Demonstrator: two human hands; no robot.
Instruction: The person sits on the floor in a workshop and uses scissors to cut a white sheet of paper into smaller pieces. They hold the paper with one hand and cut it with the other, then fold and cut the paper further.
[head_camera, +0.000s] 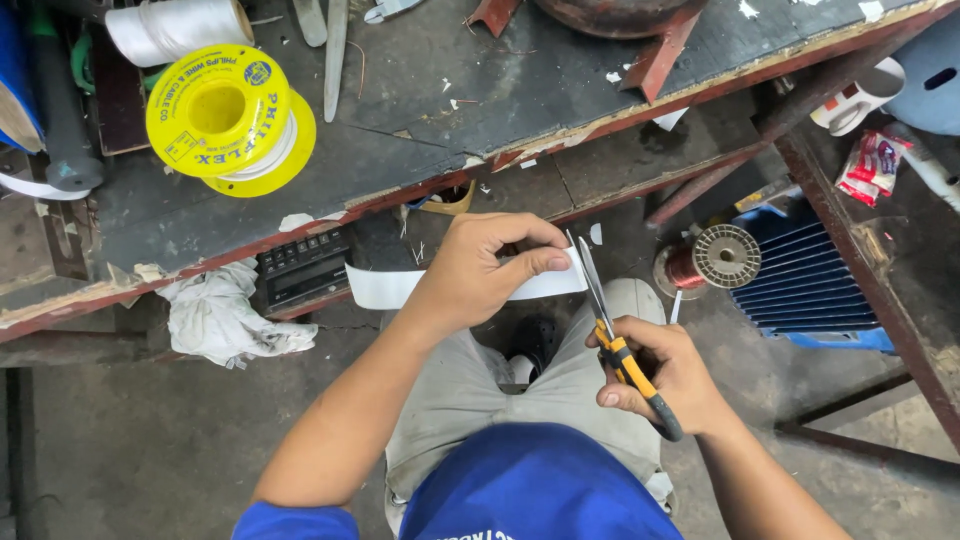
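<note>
Just below the front edge of the dark, worn wooden counter (520, 90), over the person's lap, the left hand (475, 270) pinches a long white strip of paper-like sheet (385, 287) between thumb and fingers, holding it level. The strip runs out to the left past the wrist, and its short right end sticks out beside the thumb. The right hand (665, 370) is clenched around the yellow-and-black handles of a pair of scissors (615, 340), whose narrow metal blades point up and away, touching the right end of the strip just beside the left thumb. Whether the blades are parted cannot be told.

On the counter to the left lies a yellow plastic spool of white wire (230, 120), and behind it a roll of white cord (180, 28). A crumpled grey rag (225, 315) hangs at the shelf below. On the floor to the right stand a small reel of copper wire (705, 262) and a blue ribbed motor housing (805, 280).
</note>
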